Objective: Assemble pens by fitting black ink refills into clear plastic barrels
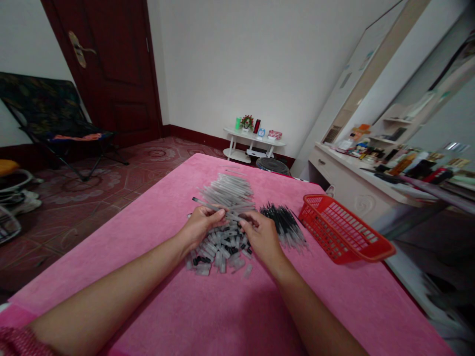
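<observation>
My left hand (pixel 202 225) is closed around a clear pen (pixel 205 203), whose black end points up and to the left. My right hand (pixel 261 235) pinches at the pen's other end; whether a cap sits between those fingertips is too small to make out. Below both hands lies a heap of clear and black pen caps (pixel 222 249). Just beyond them a pile of clear pen barrels (pixel 230 188) is spread out. To the right of my right hand rests a bundle of black-ink refills (pixel 284 225).
Everything lies on a pink cloth-covered table (pixel 156 296). A red plastic basket (pixel 345 230) stands at its right edge. Farther right is a dresser (pixel 356 183) crowded with bottles. A folding chair (pixel 63 123) and a low white shelf (pixel 256 138) are beyond the table.
</observation>
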A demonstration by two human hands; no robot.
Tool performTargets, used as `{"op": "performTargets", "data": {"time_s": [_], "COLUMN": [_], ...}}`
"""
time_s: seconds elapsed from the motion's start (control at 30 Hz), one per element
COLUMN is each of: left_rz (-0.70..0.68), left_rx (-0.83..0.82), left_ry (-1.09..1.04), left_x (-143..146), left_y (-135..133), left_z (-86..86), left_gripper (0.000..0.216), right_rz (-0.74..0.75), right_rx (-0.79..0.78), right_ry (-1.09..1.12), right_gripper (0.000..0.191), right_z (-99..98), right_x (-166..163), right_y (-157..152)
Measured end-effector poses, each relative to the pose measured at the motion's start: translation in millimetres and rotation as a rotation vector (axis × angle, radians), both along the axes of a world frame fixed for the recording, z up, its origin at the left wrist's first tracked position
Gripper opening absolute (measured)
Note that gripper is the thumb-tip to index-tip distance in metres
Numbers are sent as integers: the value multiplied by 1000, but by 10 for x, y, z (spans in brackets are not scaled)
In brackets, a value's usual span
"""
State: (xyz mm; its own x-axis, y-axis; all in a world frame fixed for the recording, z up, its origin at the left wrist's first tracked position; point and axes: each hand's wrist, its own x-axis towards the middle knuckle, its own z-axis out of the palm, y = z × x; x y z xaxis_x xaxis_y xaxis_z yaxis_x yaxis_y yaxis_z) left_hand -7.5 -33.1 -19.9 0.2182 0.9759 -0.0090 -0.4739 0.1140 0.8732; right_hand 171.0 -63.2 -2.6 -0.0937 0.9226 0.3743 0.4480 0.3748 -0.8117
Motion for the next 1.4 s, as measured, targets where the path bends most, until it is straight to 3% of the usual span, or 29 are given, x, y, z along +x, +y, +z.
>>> {"op": "performTargets", "data": {"time_s": [0.17, 0.33, 0.5, 0.63, 0.73, 0.8, 0.87, 1.0, 1.1, 1.23, 1.33, 1.4], "left_rz": [92, 157, 154, 126, 83, 25, -3, 114, 228, 373, 380, 363], "left_rx": [-25, 63, 183, 288, 319, 342, 361, 413, 502, 638, 659, 652], "left_ry": [46, 94, 161, 209, 246, 280, 309, 403, 577, 849, 964, 1017], "left_x": [-3, 43, 59, 34, 53, 90, 124, 61, -127, -397, -506, -530], "left_y": [-9, -50, -77, -81, -100, -120, -133, -84, 48, 279, 397, 432], "left_z": [25, 26, 17, 50, 73, 83, 93, 118, 94, -61, -189, -236], "left_gripper": [37, 33, 25, 20, 20, 19, 19, 28, 33, 23, 25, 25], "right_rz": [-17, -81, -58, 67, 175, 223, 234, 193, 5, -471, -916, -1057], "right_rx": [-4, -57, -309, -562, -715, -689, -553, -283, -137, 44, 39, -77], "right_ry": [12, 59, 243, 481, 495, 388, 242, 46, 6, -164, -540, -732], "right_gripper": [18, 17, 13, 18, 21, 23, 22, 22, 22, 33, 37, 37], "right_z": [7, 28, 96, 164, 210, 221, 214, 234, 375, 665, 794, 795], "right_x": [-41, -102, -120, -58, -21, -26, -41, 41, 312, 937, 1464, 1762], "right_y": [-39, -93, -109, -97, -98, -104, -101, -27, 66, 99, 36, -6]}}
